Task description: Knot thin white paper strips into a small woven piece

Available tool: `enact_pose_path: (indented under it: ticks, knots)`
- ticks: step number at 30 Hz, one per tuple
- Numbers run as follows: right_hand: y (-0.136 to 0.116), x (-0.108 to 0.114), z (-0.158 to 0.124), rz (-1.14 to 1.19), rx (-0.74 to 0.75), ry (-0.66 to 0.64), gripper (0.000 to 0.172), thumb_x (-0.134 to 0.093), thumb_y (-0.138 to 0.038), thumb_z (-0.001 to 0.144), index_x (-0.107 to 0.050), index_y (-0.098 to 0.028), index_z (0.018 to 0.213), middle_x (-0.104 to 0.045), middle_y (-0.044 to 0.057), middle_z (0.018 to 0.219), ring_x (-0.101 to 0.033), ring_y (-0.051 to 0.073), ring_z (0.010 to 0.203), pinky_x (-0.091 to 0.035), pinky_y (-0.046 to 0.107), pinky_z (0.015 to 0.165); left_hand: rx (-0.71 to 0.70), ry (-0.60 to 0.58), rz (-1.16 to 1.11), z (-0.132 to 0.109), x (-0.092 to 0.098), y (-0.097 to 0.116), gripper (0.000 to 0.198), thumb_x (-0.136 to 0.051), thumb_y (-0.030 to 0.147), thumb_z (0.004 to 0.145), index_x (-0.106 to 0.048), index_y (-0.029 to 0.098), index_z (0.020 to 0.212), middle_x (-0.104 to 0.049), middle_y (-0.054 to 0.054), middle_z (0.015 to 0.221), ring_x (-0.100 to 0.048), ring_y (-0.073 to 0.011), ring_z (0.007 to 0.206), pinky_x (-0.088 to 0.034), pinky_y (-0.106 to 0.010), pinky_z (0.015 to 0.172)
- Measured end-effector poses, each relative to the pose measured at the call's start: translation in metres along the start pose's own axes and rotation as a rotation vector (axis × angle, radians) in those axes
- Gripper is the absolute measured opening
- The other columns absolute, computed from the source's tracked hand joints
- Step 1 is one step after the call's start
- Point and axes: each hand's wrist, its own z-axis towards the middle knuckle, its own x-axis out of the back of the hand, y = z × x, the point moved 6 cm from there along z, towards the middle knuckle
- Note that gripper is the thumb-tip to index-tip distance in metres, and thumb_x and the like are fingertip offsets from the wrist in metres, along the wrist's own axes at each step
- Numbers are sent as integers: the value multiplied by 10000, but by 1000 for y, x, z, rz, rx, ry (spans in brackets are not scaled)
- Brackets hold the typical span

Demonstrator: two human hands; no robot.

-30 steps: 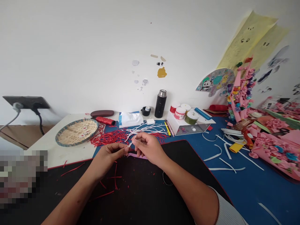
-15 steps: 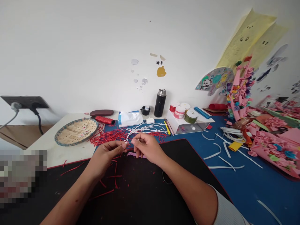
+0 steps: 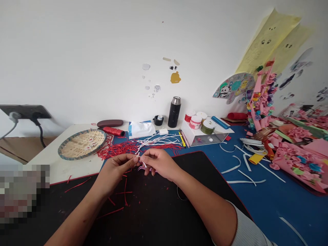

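Note:
Both hands meet over the black mat [image 3: 159, 208]. My left hand [image 3: 116, 169] pinches one end of a thin white strip [image 3: 140, 161] between thumb and fingertip. My right hand [image 3: 160, 163] pinches the other end, its fingers curled. A small pale purple piece [image 3: 141, 168] lies on the mat just under the fingers. Behind the hands lie a pile of red strips [image 3: 118, 149] and a bunch of white strips [image 3: 159, 140].
A woven basket [image 3: 82, 144], red thread spool [image 3: 113, 131], tissue pack [image 3: 142, 128], black flask [image 3: 174, 112] and paint jars [image 3: 200, 122] line the back. White strips [image 3: 241, 167] litter the blue cover. Pink paper flowers [image 3: 297, 160] crowd the right. Red scraps [image 3: 120, 194] dot the mat.
The hands have come closer together and dropped a little toward the mat. The white strip between them, held up at an angle before, now sits lower between the fingertips.

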Motion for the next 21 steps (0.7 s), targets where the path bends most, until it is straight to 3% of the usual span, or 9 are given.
enact_pose_path:
  ticks: [9,21]
  knots:
    - [-5,-1,-2,0,-25,-23,355,-732,-515,892,-666,-167,886,-681,5,756,-644,100,553,-435,187,448,0,-29,-39,0,1,-6,307,-839,532,775,-846,236,858,-802,-50,835,-693,-242,844,-507,-327,814]
    - [0,-1,-1,7,-41,-21,351,-738,-508,895,-646,-171,870,-651,-16,729,-620,86,515,-437,180,430,-46,-29,34,-2,0,1,300,-844,528,758,-847,244,855,-813,-51,834,-706,-256,837,-531,-330,804]
